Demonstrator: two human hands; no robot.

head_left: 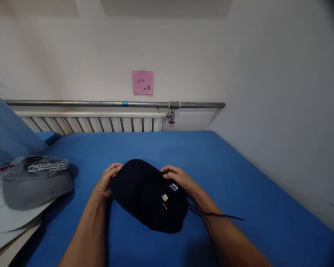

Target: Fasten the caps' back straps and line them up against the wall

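On the blue bed [239, 178], left hand [105, 183] and right hand [179, 180] clasp a black cap [144, 196].

A pink sticky note [142, 82] on the wall carries handwriting: what looks like "252" on the upper line and two small characters below it, too faint to read with certainty. The grey cap [36, 180] bears raised white script lettering across its front, blurred beyond reading. The black cap [147, 194] has a small white tag whose print cannot be made out.
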